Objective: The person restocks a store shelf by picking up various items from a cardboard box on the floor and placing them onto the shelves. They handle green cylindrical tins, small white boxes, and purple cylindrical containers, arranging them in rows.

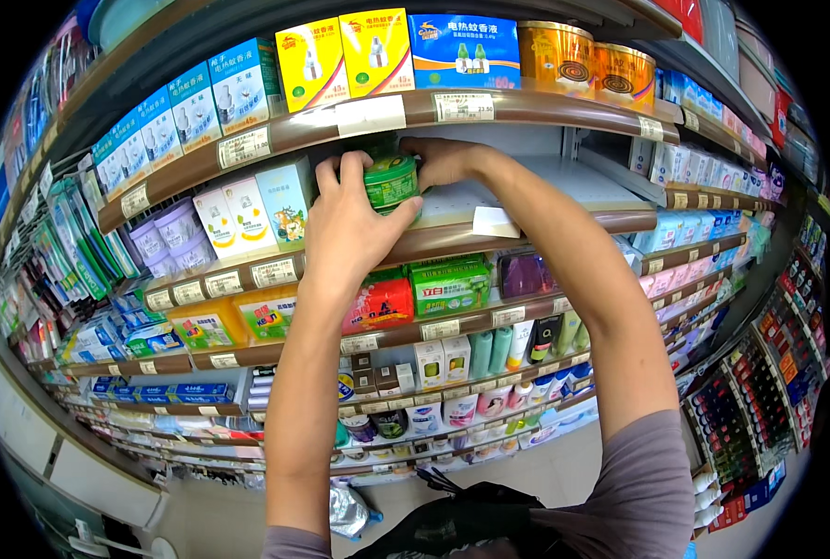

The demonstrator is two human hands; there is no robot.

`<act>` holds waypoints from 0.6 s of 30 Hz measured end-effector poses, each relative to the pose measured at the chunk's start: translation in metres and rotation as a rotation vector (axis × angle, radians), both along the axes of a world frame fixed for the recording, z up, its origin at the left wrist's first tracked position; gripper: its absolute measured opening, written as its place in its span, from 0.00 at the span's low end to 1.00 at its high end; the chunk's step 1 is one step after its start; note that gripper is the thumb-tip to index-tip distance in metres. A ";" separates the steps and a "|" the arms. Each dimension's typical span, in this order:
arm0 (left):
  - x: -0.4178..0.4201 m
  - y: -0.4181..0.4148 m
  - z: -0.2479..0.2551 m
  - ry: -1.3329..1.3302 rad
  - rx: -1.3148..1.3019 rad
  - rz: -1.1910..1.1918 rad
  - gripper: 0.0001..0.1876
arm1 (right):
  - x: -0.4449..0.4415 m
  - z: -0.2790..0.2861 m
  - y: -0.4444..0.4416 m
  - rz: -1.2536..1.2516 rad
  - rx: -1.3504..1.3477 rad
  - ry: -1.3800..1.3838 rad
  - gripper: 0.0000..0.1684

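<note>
On the second shelf from the top, my left hand (359, 216) grips a round green tin (391, 180) from its left and front, thumb low and fingers over the lid. A further green item shows just beneath that tin. My right hand (450, 159) curls around the tin's right and back side; its fingertips are partly hidden behind it, under the upper shelf edge. Left of my left hand stand a light blue carton (283, 202) and two white cartons (236, 215). A blank white card (495, 222) sits at the shelf's front edge.
The upper shelf edge (526, 112) runs close above my hands, bearing yellow boxes (376, 50), a blue box (465, 50) and orange tins (557, 57). Lower shelves hold packs of soap (450, 286) and bottles. A silvery bag (350, 511) lies on the floor.
</note>
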State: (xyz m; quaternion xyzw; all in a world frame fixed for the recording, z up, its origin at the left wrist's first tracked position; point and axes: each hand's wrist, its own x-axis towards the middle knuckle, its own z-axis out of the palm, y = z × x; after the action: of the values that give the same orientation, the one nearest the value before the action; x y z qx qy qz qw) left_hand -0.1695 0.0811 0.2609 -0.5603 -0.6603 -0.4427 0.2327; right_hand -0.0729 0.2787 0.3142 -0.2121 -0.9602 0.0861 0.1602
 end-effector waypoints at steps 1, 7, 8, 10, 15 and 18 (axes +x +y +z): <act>0.001 0.001 -0.001 -0.003 -0.003 0.011 0.36 | 0.001 0.001 0.003 0.007 -0.012 -0.002 0.46; 0.000 -0.001 0.000 0.020 -0.010 0.024 0.34 | 0.024 0.005 0.004 -0.014 -0.006 -0.054 0.41; 0.002 -0.002 0.000 0.025 -0.016 0.029 0.34 | 0.027 0.006 0.010 -0.026 0.004 -0.074 0.41; 0.004 -0.002 0.000 0.029 -0.018 0.031 0.33 | 0.035 0.009 0.015 -0.059 -0.008 -0.093 0.40; 0.012 0.007 -0.007 0.176 0.056 0.147 0.31 | 0.042 0.005 0.011 -0.085 -0.112 -0.059 0.42; 0.018 0.012 -0.009 0.345 0.168 0.219 0.28 | 0.064 0.012 0.000 -0.011 -0.174 -0.093 0.45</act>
State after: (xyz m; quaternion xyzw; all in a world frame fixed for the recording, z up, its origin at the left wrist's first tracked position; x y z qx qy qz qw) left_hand -0.1515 0.0933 0.2522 -0.5313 -0.6286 -0.3658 0.4346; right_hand -0.0087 0.2791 0.3266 -0.2341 -0.9543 0.1585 0.0969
